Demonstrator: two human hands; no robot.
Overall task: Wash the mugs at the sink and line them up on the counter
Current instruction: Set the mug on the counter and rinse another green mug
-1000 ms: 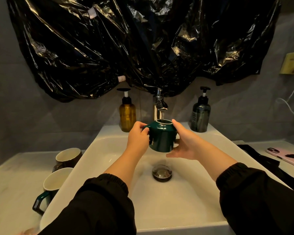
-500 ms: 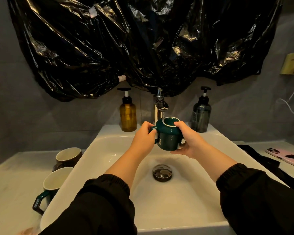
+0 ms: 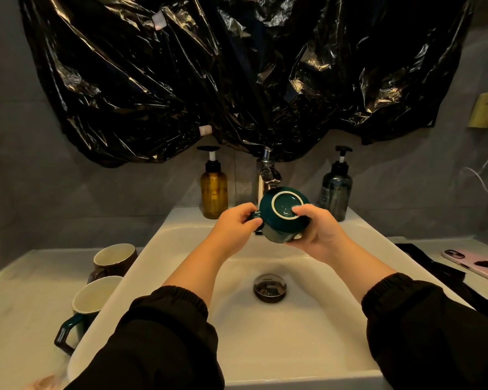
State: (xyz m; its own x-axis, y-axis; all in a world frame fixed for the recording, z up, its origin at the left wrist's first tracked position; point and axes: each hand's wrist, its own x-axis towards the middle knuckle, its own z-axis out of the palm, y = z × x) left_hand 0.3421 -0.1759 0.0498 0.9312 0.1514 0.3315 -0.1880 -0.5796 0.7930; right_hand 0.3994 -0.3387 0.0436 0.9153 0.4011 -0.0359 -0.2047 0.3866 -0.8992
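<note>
Left hand [image 3: 233, 225] pinching the green mug [image 3: 279, 225] by its handle, right hand [image 3: 320, 235] curled round its body, thumb on the base, mug tipped base-up over the sink [image 3: 265, 347] below the tap [image 3: 266, 171], brown mug [image 3: 112, 258] and second green mug [image 3: 92, 301] on the desk [image 3: 17, 305], left.

Over sink [image 3: 181, 229], just below tap [image 3: 266, 175]: green mug [image 3: 279, 220], tipped so its base faces the camera. Left hand [image 3: 233, 226] grips the handle; right hand [image 3: 319, 235] holds the body, thumb on the base ring. 2 mugs upright on surface [image 3: 20, 305] left of sink: brown mug [image 3: 113, 258] behind, teal mug [image 3: 92, 302] in front. Amber bottle [image 3: 214, 192] and dark bottle [image 3: 335, 192] flank tap. Phone [image 3: 479, 266] far right.
</note>
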